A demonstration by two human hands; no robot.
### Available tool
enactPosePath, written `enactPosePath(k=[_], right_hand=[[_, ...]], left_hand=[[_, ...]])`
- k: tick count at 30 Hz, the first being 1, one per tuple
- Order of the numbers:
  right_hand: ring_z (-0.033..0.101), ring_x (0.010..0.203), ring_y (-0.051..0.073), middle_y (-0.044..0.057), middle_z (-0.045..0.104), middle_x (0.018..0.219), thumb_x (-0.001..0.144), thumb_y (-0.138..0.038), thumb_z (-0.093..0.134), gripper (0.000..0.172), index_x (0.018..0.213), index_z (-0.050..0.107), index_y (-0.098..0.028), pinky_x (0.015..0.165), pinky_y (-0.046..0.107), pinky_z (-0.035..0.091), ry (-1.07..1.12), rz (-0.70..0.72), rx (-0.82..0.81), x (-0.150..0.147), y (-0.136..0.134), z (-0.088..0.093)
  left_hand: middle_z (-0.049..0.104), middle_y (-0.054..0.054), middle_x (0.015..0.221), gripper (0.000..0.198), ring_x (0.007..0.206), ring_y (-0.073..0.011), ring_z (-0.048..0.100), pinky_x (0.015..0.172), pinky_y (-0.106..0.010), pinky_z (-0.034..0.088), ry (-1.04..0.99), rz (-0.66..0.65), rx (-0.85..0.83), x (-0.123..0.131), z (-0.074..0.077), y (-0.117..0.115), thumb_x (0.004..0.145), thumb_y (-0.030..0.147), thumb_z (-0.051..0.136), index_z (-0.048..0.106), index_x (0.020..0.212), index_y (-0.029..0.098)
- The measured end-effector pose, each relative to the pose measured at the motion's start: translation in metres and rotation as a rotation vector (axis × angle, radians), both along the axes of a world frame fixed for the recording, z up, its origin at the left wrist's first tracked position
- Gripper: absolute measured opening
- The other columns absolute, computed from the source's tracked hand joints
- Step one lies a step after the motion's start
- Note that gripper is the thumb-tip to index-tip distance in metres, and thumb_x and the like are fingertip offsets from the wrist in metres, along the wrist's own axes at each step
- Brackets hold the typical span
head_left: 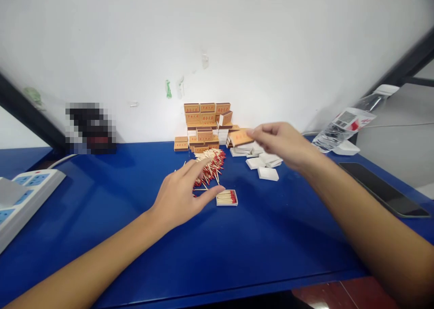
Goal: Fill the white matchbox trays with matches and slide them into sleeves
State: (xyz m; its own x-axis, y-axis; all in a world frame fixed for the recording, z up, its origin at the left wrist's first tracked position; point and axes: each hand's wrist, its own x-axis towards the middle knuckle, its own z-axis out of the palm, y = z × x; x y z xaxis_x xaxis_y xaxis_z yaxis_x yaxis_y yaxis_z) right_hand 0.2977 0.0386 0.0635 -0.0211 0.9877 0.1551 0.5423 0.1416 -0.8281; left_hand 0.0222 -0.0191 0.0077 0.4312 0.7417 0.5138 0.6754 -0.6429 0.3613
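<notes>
Between the thumb and fingers of my right hand (280, 142) is an orange matchbox sleeve (241, 137), lifted above the table in front of the stacked boxes. My left hand (185, 189) hovers with thumb and fingers apart, its thumb tip close to a white matchbox tray (227, 198). That tray lies flat and holds a row of red-tipped matches. A loose heap of matches (212, 166) spreads behind my left hand, which hides part of it. Several white trays (268, 173) lie in a pile below my right hand.
Orange matchboxes (207, 118) are stacked against the white wall. A clear plastic bottle (352, 119) leans at the right, near a dark phone (383, 189). On the left lies a white power strip (34, 187); a pixelated dark object (91, 128) stands behind it. Everything rests on a blue table (190, 263).
</notes>
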Motion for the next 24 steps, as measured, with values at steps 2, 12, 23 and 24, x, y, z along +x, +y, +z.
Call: enactPosePath(k=[2, 12, 23, 24], right_hand=[[0.035, 0.050, 0.010, -0.003, 0.047, 0.058, 0.086, -0.064, 0.068, 0.045, 0.077, 0.064, -0.020, 0.045, 0.027, 0.025, 0.106, 0.177, -0.101, -0.015, -0.025, -0.010], [0.053, 0.061, 0.013, 0.000, 0.064, 0.073, 0.098, -0.053, 0.059, 0.036, 0.081, 0.062, -0.022, 0.057, 0.029, 0.043, 0.125, 0.435, -0.148, -0.036, -0.053, -0.041], [0.060, 0.091, 0.021, 0.005, 0.065, 0.109, 0.083, -0.049, 0.079, 0.036, 0.107, 0.069, -0.024, 0.077, 0.035, 0.048, -0.392, 0.617, -0.046, -0.009, -0.053, -0.038], [0.060, 0.089, 0.020, 0.004, 0.066, 0.105, 0.085, -0.045, 0.077, 0.029, 0.104, 0.069, -0.024, 0.076, 0.034, 0.047, -0.387, 0.609, -0.021, -0.009, -0.052, -0.037]], left_hand=[[0.068, -0.004, 0.102, 0.068, 0.074, -0.0143, 0.061, 0.069, -0.031, 0.054, -0.080, 0.005, 0.024, -0.002, 0.001, 0.002, 0.091, 0.058, 0.070, 0.054, 0.145, 0.021], [0.071, -0.005, 0.104, 0.036, 0.079, -0.0137, 0.064, 0.068, -0.026, 0.056, -0.104, -0.171, -0.135, -0.005, 0.003, 0.013, 0.091, 0.042, 0.075, 0.070, 0.121, 0.023], [0.071, -0.001, 0.088, 0.044, 0.072, -0.0142, 0.063, 0.064, -0.027, 0.053, -0.074, -0.025, -0.185, -0.015, 0.008, 0.028, 0.089, 0.054, 0.074, 0.074, 0.120, 0.023], [0.071, -0.001, 0.089, 0.045, 0.072, -0.0146, 0.063, 0.065, -0.027, 0.053, -0.062, -0.021, -0.186, -0.016, 0.008, 0.029, 0.089, 0.054, 0.074, 0.074, 0.121, 0.023]])
